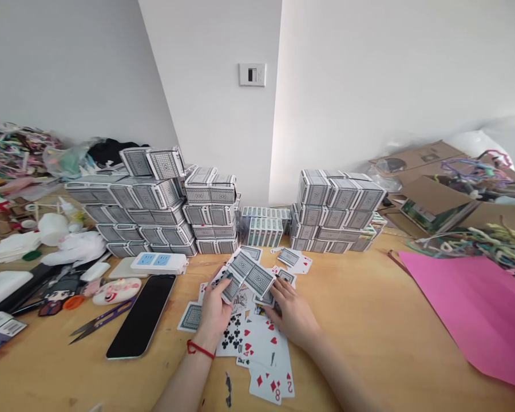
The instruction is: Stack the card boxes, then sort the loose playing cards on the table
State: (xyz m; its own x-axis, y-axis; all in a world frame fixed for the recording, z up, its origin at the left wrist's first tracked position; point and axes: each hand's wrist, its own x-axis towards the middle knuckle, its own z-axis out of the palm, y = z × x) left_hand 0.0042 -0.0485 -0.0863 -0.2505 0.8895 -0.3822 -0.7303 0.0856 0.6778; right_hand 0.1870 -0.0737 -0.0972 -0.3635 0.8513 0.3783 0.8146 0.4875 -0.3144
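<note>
My left hand pinches grey-patterned playing cards, backs facing up, above a loose spread of cards. The fingers of my right hand close on the right end of the same cards; its thumb is low, near the spread. Beneath my hands lie face-up cards, among them a ten of clubs and an eight of diamonds. A face-down card rests left of my left hand. How many cards I hold is hard to make out.
Blocks built from cards stand stacked at the left and right. Small card packs sit between them. Leftward are a black phone, scissors and a power strip. Pink paper and a cardboard box lie right.
</note>
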